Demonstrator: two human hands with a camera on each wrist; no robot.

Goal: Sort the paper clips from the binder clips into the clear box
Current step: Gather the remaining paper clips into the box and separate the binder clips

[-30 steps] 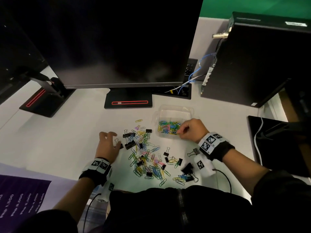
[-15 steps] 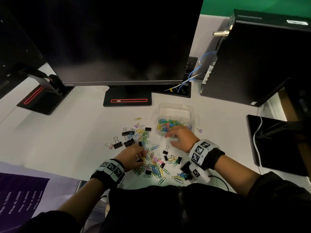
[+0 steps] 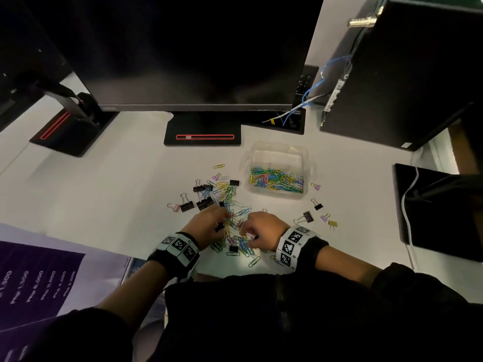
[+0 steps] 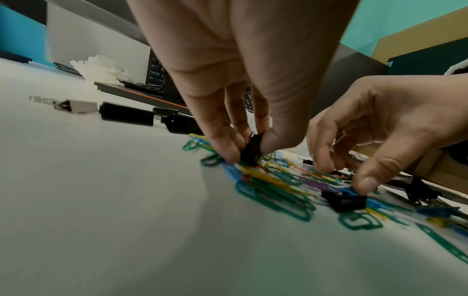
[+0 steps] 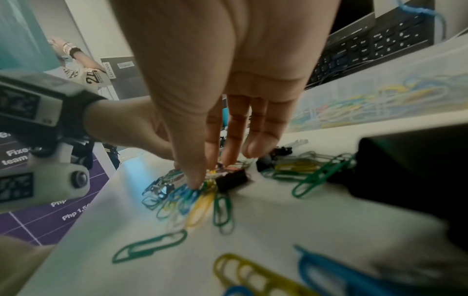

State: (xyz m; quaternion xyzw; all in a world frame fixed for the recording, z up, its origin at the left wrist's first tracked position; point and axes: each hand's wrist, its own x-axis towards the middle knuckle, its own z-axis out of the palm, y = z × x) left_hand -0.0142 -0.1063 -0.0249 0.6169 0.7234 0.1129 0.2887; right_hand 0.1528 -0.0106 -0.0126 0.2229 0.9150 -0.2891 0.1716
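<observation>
A mixed pile of coloured paper clips [image 3: 230, 202] and black binder clips [image 3: 205, 203] lies on the white desk [image 3: 117, 194]. Behind it to the right, the clear box [image 3: 278, 152] holds many paper clips. My left hand [image 3: 222, 218] is at the pile's near side. In the left wrist view my left hand [image 4: 250, 154] pinches a small black binder clip [image 4: 253, 144] between thumb and fingers. My right hand [image 3: 244, 228] is close beside it. Its fingertips [image 5: 196, 181] press on blue and yellow paper clips, next to another black binder clip [image 5: 231, 180].
A monitor stand [image 3: 202, 135] and a keyboard [image 3: 304, 82] lie behind the box. A black computer tower [image 3: 405, 74] stands at the back right, a black pad [image 3: 439, 210] at the right edge. Loose binder clips [image 3: 308, 216] lie right of the pile. A purple poster [image 3: 34, 283] hangs off the left.
My right hand came back from the clear box to the pile. My left hand moved right from the outlying binder clips into the pile and took hold of a black binder clip.
</observation>
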